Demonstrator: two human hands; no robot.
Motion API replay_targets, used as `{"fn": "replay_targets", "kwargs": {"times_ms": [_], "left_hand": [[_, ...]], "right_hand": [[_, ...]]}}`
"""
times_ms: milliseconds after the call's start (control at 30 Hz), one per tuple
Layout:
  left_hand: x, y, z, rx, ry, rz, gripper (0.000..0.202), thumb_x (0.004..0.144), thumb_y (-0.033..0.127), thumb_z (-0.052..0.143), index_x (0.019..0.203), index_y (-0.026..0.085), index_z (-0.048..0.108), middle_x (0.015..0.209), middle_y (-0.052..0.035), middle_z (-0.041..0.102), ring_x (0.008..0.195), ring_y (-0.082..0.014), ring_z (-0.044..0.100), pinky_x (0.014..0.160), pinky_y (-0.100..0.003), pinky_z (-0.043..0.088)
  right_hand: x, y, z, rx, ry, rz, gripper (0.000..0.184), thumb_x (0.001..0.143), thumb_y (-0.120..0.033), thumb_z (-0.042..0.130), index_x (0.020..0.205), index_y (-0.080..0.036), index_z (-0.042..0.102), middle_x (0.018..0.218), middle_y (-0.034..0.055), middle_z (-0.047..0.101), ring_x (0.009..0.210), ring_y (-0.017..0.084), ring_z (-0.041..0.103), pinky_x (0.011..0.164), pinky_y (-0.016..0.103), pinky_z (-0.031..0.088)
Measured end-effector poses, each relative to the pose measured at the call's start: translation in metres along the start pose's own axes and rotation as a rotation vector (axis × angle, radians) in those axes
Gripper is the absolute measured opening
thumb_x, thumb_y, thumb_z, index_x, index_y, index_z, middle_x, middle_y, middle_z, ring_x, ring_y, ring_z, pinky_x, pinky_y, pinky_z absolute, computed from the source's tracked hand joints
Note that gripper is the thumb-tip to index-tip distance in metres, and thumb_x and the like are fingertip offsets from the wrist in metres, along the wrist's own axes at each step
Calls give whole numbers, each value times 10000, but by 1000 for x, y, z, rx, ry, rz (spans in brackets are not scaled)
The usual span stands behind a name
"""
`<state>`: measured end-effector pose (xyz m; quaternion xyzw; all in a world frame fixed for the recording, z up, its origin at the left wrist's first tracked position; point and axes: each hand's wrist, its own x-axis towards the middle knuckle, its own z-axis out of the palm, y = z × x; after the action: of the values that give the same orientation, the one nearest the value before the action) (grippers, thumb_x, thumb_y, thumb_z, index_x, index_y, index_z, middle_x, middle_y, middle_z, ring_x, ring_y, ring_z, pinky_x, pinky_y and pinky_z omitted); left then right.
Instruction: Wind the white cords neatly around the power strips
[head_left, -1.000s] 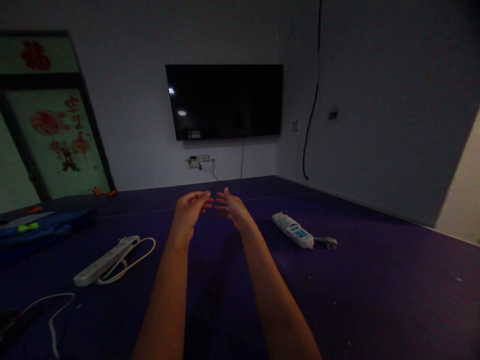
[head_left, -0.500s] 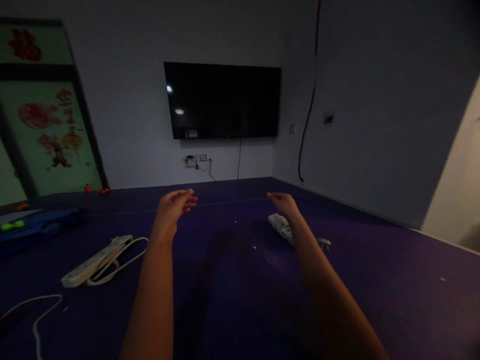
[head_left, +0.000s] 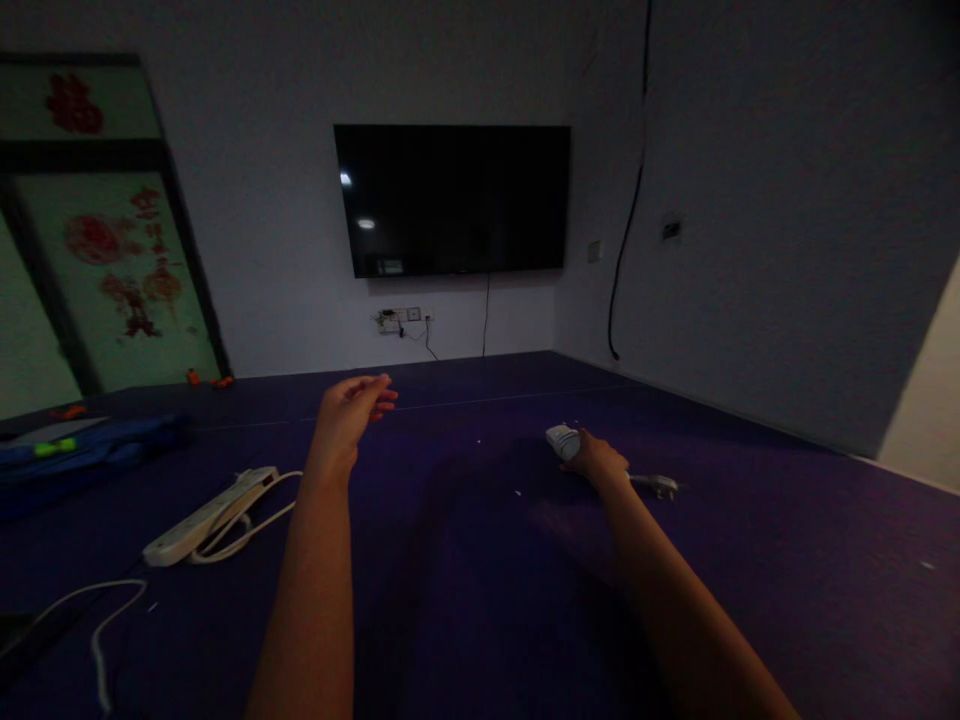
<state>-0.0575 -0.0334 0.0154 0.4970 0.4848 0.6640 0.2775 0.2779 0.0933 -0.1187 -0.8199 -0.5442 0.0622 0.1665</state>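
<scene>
My left hand [head_left: 354, 412] hovers above the purple surface, fingers loosely bent and slightly apart, holding nothing. Nearest to it, on the left, lies a long white power strip [head_left: 202, 520] with its pale cord looped alongside. My right hand [head_left: 598, 460] is down on a second white power strip [head_left: 561, 440], which has its cord wound around it. The fingers close over its near part and hide much of it. Its plug [head_left: 660, 486] sticks out to the right of the hand.
A blue cloth item [head_left: 112, 445] lies at the far left, with small orange objects [head_left: 221, 382] near the door [head_left: 112, 270]. Another white cord [head_left: 101, 640] runs at lower left. A television [head_left: 457, 200] hangs on the back wall; a black cable [head_left: 626, 230] hangs on the right wall.
My right hand has come down from the air onto the cord-wrapped power strip and taken hold of it. My left hand keeps its pose. The view has shifted slightly.
</scene>
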Motion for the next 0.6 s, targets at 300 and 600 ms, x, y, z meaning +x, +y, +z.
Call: {"fn": "replay_targets", "kwargs": {"times_ms": [300,600], "left_hand": [[0,-4,3,22,-24,11,190,670,325,645,738,148,650,678,-50,678,578,-120,604,574,-233,431],[-1,-3,2,18,-33,21,218,673,352,646,756,150,646,701,-56,684,600,-129,611,585,-236,433]], "right_hand": [[-1,8,-2,52,36,-11,739,594,-308,728,1285,-184,496,1151,184,614,1074,343,580,831,410,468],[-4,11,-47,353,252,-3,671,621,-388,705,1240,-176,556,1131,175,630,1086,340,569,838,392,475]]}}
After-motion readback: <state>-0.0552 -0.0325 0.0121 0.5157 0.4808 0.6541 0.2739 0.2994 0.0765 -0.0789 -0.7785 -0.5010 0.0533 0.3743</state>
